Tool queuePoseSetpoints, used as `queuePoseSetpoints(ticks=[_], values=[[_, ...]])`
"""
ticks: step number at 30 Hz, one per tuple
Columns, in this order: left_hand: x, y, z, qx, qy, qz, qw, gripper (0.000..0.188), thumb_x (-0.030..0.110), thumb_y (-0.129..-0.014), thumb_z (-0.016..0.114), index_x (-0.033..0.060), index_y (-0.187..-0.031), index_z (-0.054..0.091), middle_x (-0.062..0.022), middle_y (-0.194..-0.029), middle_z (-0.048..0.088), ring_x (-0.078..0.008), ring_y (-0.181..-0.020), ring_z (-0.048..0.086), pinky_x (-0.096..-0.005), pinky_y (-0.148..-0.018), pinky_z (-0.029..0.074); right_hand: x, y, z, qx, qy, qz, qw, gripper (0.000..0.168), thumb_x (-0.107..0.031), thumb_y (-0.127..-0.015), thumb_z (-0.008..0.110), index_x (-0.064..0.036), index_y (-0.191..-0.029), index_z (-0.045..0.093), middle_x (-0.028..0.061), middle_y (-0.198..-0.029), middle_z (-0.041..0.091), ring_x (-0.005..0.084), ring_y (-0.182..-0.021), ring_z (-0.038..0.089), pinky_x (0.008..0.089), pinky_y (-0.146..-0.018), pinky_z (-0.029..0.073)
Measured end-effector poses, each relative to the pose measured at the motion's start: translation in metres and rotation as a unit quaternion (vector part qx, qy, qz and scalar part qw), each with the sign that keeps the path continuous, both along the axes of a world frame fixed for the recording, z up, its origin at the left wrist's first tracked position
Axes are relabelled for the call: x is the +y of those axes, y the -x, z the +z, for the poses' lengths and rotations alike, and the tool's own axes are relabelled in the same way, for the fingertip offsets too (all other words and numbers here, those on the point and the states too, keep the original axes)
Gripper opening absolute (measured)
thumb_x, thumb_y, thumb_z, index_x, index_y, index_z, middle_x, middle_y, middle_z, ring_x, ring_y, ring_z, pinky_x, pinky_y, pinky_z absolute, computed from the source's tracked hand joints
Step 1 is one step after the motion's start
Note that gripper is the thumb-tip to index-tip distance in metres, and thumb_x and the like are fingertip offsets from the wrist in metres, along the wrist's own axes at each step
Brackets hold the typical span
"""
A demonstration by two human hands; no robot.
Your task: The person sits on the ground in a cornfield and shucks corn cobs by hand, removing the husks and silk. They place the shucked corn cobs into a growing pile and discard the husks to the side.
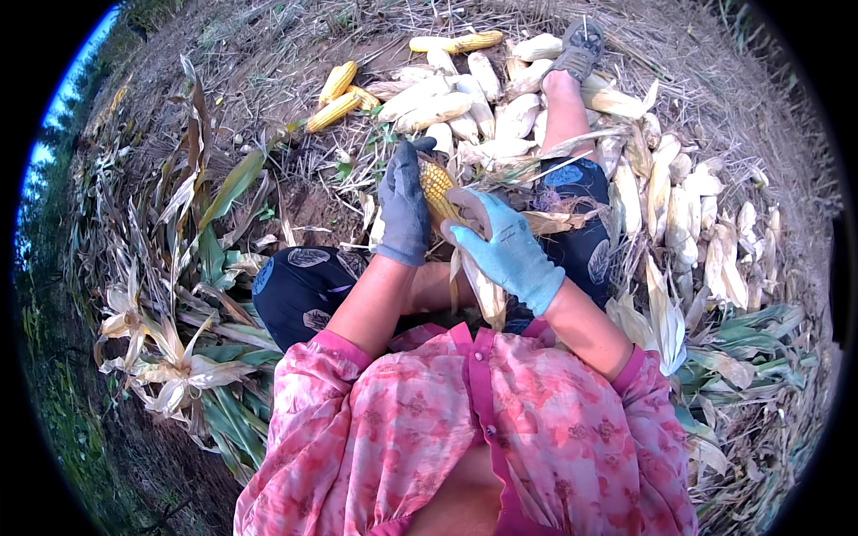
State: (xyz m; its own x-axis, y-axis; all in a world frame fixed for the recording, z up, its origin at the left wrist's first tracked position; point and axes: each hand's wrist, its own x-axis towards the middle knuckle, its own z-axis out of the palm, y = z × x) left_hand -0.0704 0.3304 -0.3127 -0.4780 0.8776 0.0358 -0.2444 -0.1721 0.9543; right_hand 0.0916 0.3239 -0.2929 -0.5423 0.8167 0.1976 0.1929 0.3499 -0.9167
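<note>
A yellow ear of corn (436,186) is upheld between my two gloved hands in front of my chest. My left hand (404,209), in a dark grey glove, grips its left side near the upper end. The fingers of my right hand (507,242), in a light blue glove, close around the lower part. Bare kernels show on the upper part of the ear. Below it, pale dry husk (487,293) hangs down toward my shirt. My right hand partly hides where husk and ear meet.
Several unshelled ears in pale husks (429,100) are heaped beyond my hands, and more husked ears (680,208) lie to the right. Bare yellow ears (335,110) rest on the soil at upper left. Peeled husks (184,365) and dry stalks (194,161) spread along my left.
</note>
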Motion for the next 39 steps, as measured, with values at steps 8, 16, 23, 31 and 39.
queuePoseSetpoints(ticks=[8,16,23,31,39], values=[[-0.021,-0.025,-0.004,-0.059,0.003,-0.087,0.994,0.047,0.041,-0.104,0.045,-0.0008,-0.117,0.064,-0.0087,-0.109,0.066,-0.0149,-0.098,0.06,-0.0301,-0.089,0.048,-0.001,-0.004,-0.029,-0.065,-0.089,-0.113,0.988,0.068,-0.023,-0.078,0.074,0.002,-0.134,0.045,0.0213,-0.121,0.057,0.0382,-0.113,0.055,0.044,-0.098,0.044],[0.004,-0.023,-0.039,-0.222,0.012,-0.071,0.972,0.032,0.026,-0.102,0.049,-0.0016,-0.108,0.065,-0.0115,-0.101,0.069,-0.018,-0.09,0.066,-0.0317,-0.08,0.054,0.013,0.001,-0.047,0.0,0.02,-0.091,0.996,0.089,-0.025,-0.07,0.081,0.003,-0.142,0.037,0.0246,-0.134,0.051,0.0377,-0.125,0.05,0.0417,-0.106,0.041],[0.011,-0.028,0.003,-0.126,0.03,-0.257,0.958,0.042,0.027,-0.096,0.061,0.0003,-0.128,0.056,-0.0118,-0.119,0.062,-0.0146,-0.105,0.06,-0.0289,-0.091,0.05,0.012,-0.019,-0.041,0.036,0.057,-0.109,0.992,0.079,-0.022,-0.074,0.083,0.005,-0.136,0.042,0.0212,-0.123,0.059,0.0285,-0.112,0.061,0.0358,-0.098,0.047],[0.017,-0.011,0.002,0.018,-0.011,-0.436,0.9,0.048,0.038,-0.101,0.05,0.0004,-0.13,0.058,-0.0089,-0.123,0.063,-0.0169,-0.109,0.06,-0.0285,-0.097,0.046,0.033,-0.031,-0.023,-0.057,-0.008,0.01,0.998,0.066,-0.02,-0.073,0.082,0.001,-0.128,0.052,0.0139,-0.113,0.065,0.02,-0.102,0.063,0.0336,-0.093,0.049],[0.024,-0.041,-0.02,-0.284,0.113,-0.078,0.949,0.036,0.034,-0.1,0.055,0.0047,-0.081,0.06,-0.0056,-0.072,0.061,-0.0172,-0.064,0.06,-0.0323,-0.06,0.051,0.01,-0.019,-0.034,0.035,-0.008,-0.157,0.987,0.083,-0.031,-0.074,0.085,0.008,-0.134,0.043,0.0202,-0.12,0.061,0.0251,-0.108,0.062,0.0338,-0.093,0.049]])
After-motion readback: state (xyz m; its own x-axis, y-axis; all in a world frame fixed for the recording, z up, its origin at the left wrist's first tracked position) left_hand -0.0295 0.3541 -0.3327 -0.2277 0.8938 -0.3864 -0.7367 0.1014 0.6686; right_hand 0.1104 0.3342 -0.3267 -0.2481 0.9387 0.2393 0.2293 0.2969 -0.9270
